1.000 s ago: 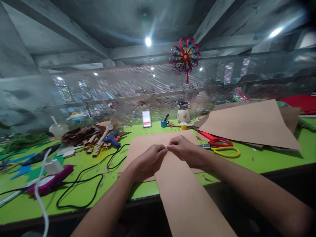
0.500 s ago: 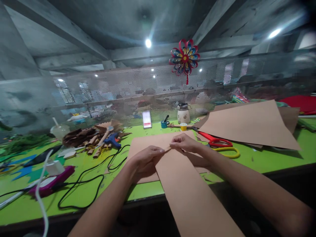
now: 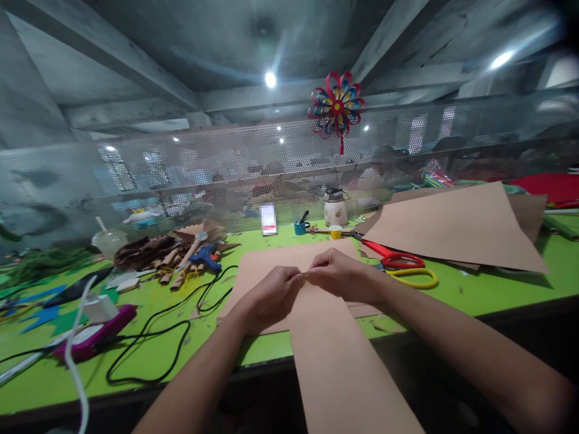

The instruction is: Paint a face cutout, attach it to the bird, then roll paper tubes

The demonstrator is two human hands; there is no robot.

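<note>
A long strip of brown paper (image 3: pixel 339 349) runs from my fingers down over the table's front edge toward me. My left hand (image 3: pixel 278 292) pinches its far end from the left. Close beside it, my right hand (image 3: pixel 339 272) pinches the same end, thumb and forefinger pressed together. The fingertips of both hands nearly meet at the paper's edge; the exact fold there is too small to make out. Beneath my hands lie flat brown sheets (image 3: pixel 257 259) on the green table. Red-handled scissors (image 3: pixel 398 258) and yellow-handled scissors (image 3: pixel 418 277) rest right of my right hand.
Large brown sheets (image 3: pixel 461 226) spread at the right. A blue glue gun (image 3: pixel 207 258) lies by rolled paper pieces at the left, its black cord looping near a purple power strip (image 3: pixel 97 334). A phone (image 3: pixel 268 219), a yellow spool (image 3: pixel 335 232) and a jug (image 3: pixel 335 210) stand behind.
My hands have drawn closer together at the paper's end, the right moving slightly down and left. The strip's near part has swung a little to the left.
</note>
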